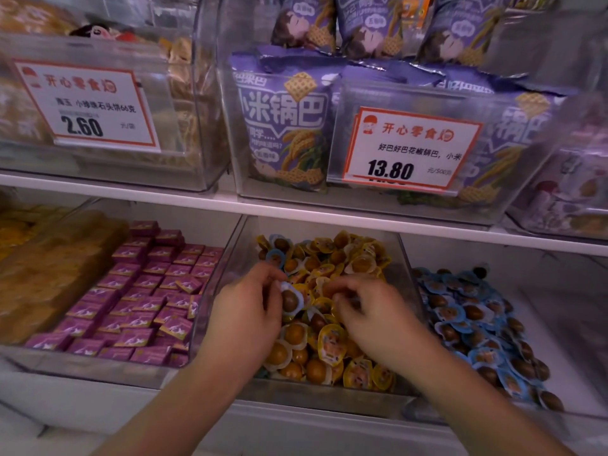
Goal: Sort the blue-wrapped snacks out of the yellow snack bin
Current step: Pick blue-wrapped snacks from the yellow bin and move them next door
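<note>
A clear bin (230, 274) on the lower shelf holds a heap of yellow-wrapped snacks (332, 343). A few blue-wrapped snacks (276, 255) lie among them at the back left. My left hand (246, 311) is inside the bin and pinches a blue-rimmed snack (291, 301) with a brown centre between thumb and fingers. My right hand (371, 307) is beside it with curled fingers down in the yellow pile; what they hold is hidden.
To the right, a bin of blue-wrapped snacks (477, 324). To the left, a bin of small purple boxes (144, 297). The shelf edge (296, 212) runs just above the bins, with purple snack bags (283, 126) and price tags (411, 149) over it.
</note>
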Motion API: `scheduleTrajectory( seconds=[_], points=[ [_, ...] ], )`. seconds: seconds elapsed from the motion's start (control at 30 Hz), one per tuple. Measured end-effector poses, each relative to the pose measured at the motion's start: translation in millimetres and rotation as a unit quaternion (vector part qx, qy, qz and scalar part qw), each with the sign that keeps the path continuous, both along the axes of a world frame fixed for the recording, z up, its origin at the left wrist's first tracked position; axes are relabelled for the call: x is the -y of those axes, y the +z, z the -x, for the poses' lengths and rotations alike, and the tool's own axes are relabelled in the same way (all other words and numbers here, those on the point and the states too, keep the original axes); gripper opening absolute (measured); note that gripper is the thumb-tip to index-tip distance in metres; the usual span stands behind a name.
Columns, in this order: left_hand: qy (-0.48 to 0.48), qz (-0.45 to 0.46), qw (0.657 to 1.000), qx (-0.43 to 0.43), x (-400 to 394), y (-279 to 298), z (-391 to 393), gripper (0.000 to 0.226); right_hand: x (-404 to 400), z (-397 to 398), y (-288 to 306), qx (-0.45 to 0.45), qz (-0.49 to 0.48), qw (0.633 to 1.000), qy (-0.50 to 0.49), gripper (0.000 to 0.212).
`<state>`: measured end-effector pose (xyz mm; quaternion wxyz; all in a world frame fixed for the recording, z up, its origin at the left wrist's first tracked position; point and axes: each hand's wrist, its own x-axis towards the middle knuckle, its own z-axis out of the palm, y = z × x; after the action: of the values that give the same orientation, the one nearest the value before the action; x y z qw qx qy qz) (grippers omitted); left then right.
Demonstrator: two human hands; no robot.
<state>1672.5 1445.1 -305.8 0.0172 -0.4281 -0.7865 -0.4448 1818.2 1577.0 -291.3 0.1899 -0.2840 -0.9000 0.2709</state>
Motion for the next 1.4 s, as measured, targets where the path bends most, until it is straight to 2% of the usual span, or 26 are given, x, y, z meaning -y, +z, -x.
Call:
scheduleTrajectory(
  seconds=[0.1,0.13,0.2,0.27,0.33,0.4,0.43,0.47,0.53,0.57,0.6,0.63,0.67,0.7,0.77,0.83,0.9,0.97,1.03,1.07,1.13,1.2,1.27,1.4],
  points=[
    [0.008,-0.057,0.998,-0.028,0,5,-3,0.011,9,2,-9,0.091,-0.123,0.987,0.042,0.043],
    [0.005,-0.074,0.997,-0.020,1,7,-3,0.012,12,2,-12,0.108,-0.167,0.979,0.046,0.045],
    [-0.007,-0.090,0.996,0.016,2,6,-4,0.013,14,4,-16,0.106,-0.194,0.974,0.049,0.039],
    [-0.022,-0.090,0.994,0.064,3,3,-5,0.015,14,5,-16,0.075,-0.153,0.984,0.048,0.026],
    [-0.029,-0.091,0.990,0.108,2,2,-4,0.018,12,6,-11,0.000,-0.044,0.999,0.016,0.014],
    [-0.029,-0.114,0.982,0.146,1,3,-4,0.020,11,7,-1,-0.106,0.094,0.988,-0.055,0.011],
    [-0.029,-0.134,0.977,0.163,1,5,-5,0.020,11,7,5,-0.159,0.186,0.965,-0.094,0.012],
    [-0.030,-0.156,0.971,0.176,0,7,-6,0.020,12,7,9,-0.205,0.299,0.924,-0.122,0.012],
    [-0.050,-0.178,0.966,0.181,-2,10,-15,0.022,17,7,18,-0.255,0.527,0.804,-0.105,0.021],
    [-0.077,-0.173,0.966,0.175,-3,11,-21,0.025,20,6,22,-0.257,0.597,0.757,-0.068,0.029],
    [-0.110,-0.157,0.968,0.160,-5,11,-28,0.027,23,4,25,-0.252,0.632,0.732,-0.033,0.036],
    [-0.144,-0.132,0.971,0.134,-6,11,-36,0.028,26,3,27,-0.250,0.642,0.725,-0.018,0.038],
    [-0.173,-0.106,0.973,0.110,-8,10,-43,0.029,27,1,29,-0.252,0.633,0.732,-0.026,0.035],
    [-0.200,-0.084,0.971,0.098,-8,10,-49,0.032,26,-2,30,-0.256,0.603,0.754,-0.054,0.028],
    [-0.250,-0.072,0.958,0.124,-8,11,-56,0.038,20,-14,32,-0.272,0.514,0.807,-0.102,0.016],
    [-0.274,-0.078,0.949,0.137,-7,12,-58,0.040,12,-33,33,-0.278,0.443,0.848,-0.083,0.015],
    [-0.246,-0.077,0.962,0.090,-6,13,-55,0.039,2,-57,38,-0.267,0.376,0.884,-0.081,0.018],
    [-0.200,-0.060,0.978,0.010,-7,11,-45,0.035,-17,-80,45,-0.251,0.298,0.913,-0.124,0.012],
    [-0.156,-0.004,0.986,-0.058,-10,6,-34,0.036,-39,-102,52,-0.174,0.213,0.949,-0.155,0.006],
    [-0.132,0.033,0.988,-0.073,-11,4,-29,0.040,-50,-113,53,-0.115,0.193,0.961,-0.160,0.015],
    [-0.095,0.093,0.988,-0.079,-14,-1,-21,0.051,-64,-131,52,-0.015,0.218,0.961,-0.167,0.035],
    [-0.089,0.131,0.984,-0.075,-16,-4,-17,0.058,-74,-144,45,0.035,0.224,0.954,-0.197,0.045],
    [-0.105,0.152,0.980,-0.068,-17,-7,-19,0.052,-84,-150,38,0.007,0.191,0.954,-0.231,0.045],
    [-0.142,0.193,0.965,-0.110,-17,-5,-26,0.048,-85,-137,36,-0.131,0.143,0.951,-0.241,0.037]
  ],
)
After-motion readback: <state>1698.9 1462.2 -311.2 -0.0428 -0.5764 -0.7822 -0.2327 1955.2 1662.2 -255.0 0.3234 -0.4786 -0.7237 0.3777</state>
